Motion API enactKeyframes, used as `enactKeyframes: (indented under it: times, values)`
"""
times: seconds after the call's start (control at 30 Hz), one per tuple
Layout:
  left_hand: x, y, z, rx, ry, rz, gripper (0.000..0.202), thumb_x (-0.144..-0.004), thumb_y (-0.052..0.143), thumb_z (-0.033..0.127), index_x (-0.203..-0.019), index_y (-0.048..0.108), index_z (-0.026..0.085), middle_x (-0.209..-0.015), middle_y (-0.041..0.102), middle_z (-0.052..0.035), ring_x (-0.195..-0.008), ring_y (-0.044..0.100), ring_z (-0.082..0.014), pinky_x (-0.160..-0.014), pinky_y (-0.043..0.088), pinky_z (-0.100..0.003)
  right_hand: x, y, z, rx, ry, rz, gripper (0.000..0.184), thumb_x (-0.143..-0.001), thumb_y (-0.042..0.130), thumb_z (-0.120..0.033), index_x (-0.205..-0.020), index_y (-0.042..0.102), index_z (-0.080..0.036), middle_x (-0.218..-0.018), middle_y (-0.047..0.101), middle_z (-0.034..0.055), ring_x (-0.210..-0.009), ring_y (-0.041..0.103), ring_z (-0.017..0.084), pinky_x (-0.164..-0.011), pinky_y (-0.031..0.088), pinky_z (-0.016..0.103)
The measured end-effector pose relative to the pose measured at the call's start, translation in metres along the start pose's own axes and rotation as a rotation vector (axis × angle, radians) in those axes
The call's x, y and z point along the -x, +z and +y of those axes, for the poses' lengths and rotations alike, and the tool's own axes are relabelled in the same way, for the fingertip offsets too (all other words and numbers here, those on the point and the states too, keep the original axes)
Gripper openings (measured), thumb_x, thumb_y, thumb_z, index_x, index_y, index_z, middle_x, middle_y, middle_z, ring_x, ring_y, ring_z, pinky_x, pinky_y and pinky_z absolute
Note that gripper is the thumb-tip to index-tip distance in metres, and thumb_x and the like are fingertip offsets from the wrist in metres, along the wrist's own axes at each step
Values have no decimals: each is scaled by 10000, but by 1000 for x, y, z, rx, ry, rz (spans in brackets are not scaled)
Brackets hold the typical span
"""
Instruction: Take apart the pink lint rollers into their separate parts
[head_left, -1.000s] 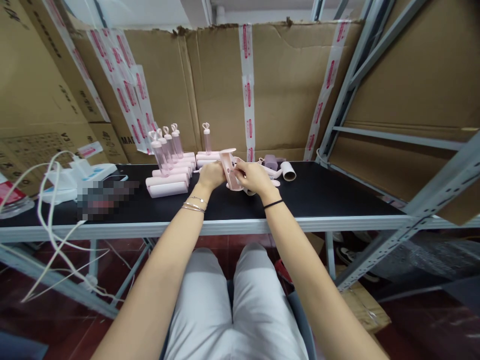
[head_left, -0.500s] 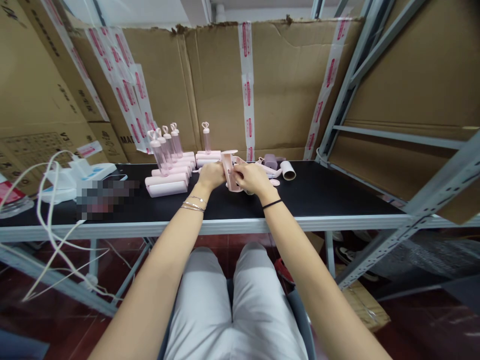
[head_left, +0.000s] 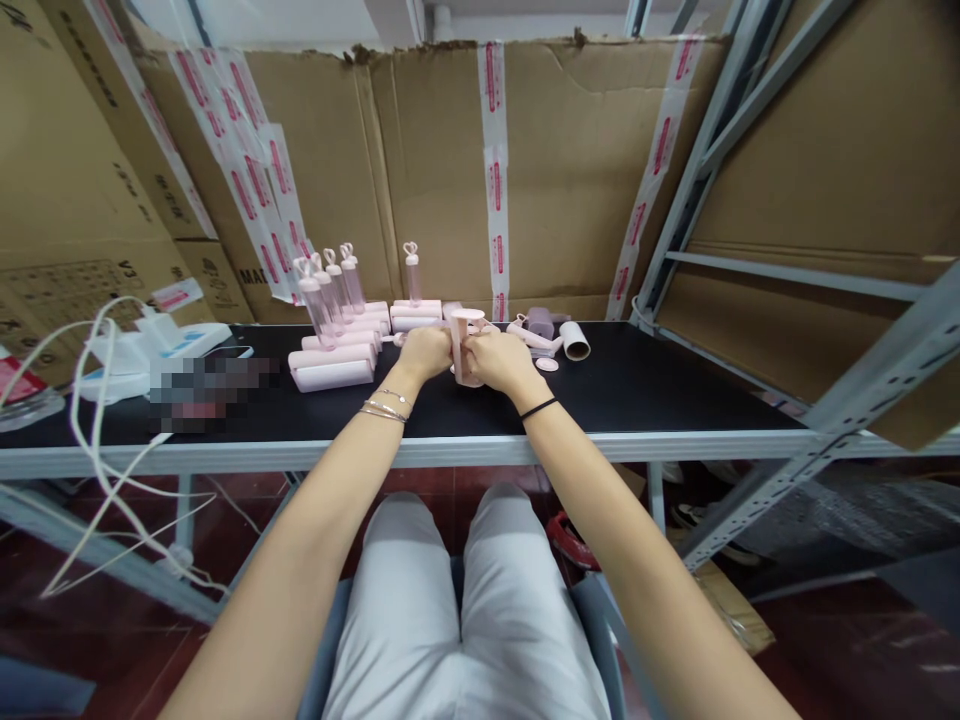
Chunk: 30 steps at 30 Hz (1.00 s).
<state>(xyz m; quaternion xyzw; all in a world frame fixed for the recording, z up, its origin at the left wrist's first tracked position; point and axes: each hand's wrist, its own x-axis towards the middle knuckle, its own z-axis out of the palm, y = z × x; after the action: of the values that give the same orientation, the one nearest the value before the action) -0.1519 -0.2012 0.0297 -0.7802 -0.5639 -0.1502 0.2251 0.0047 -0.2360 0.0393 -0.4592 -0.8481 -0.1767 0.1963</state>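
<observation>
A pink plastic housing point(head_left: 460, 350) with a rounded end plate on top is held upright just above the table. My left hand point(head_left: 426, 352) is closed on its left side. My right hand point(head_left: 500, 358) has its fingers curled against the right side, and the fingertips are hidden behind the housing. Right of it lie a pink handle-like part point(head_left: 534, 338), a small pale disc point(head_left: 547, 365) and a white paper roll point(head_left: 576, 341). To the left, several pink-and-white rollers point(head_left: 331, 375) stand in a row with clear tube handles point(head_left: 319, 310) pointing up.
A black-topped table point(head_left: 660, 385) has a metal front edge. Tall cardboard point(head_left: 427, 150) covers the back. On the left are a power strip point(head_left: 187, 342), tangled white cables point(head_left: 101, 440) and a blurred-out item point(head_left: 210, 390). A metal post point(head_left: 840, 400) rises at the right.
The housing has turned more upright, its hollow side facing away from view now. My right hand has closed more tightly against it and shifted slightly left.
</observation>
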Motion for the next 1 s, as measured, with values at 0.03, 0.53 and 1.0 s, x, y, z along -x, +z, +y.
enactKeyframes:
  times: [0.03,0.53,1.0]
  values:
    - [0,0,1,-11,4,-17,336,-834,472,282,-950,704,69,-953,704,-221,-931,674,-341,-805,517,-416,0,0,-1,8,2,-13,339,-893,384,-213,-944,713,-150,-970,710,147,-917,667,273,-760,463,340]
    - [-2,1,6,14,-78,-85,309,-851,466,255,-963,687,71,-960,684,-233,-996,656,-333,-885,499,-441,-9,6,-5,71,3,-133,344,-907,383,-185,-1055,679,-91,-1051,684,235,-999,657,277,-821,482,350]
    - [0,5,-1,261,-401,32,516,-771,463,29,-1286,443,44,-1300,538,-252,-1243,514,-335,-1032,413,-479,-7,13,22,-175,341,23,357,-856,396,-148,-1126,626,-192,-1024,706,117,-976,650,257,-786,465,327]
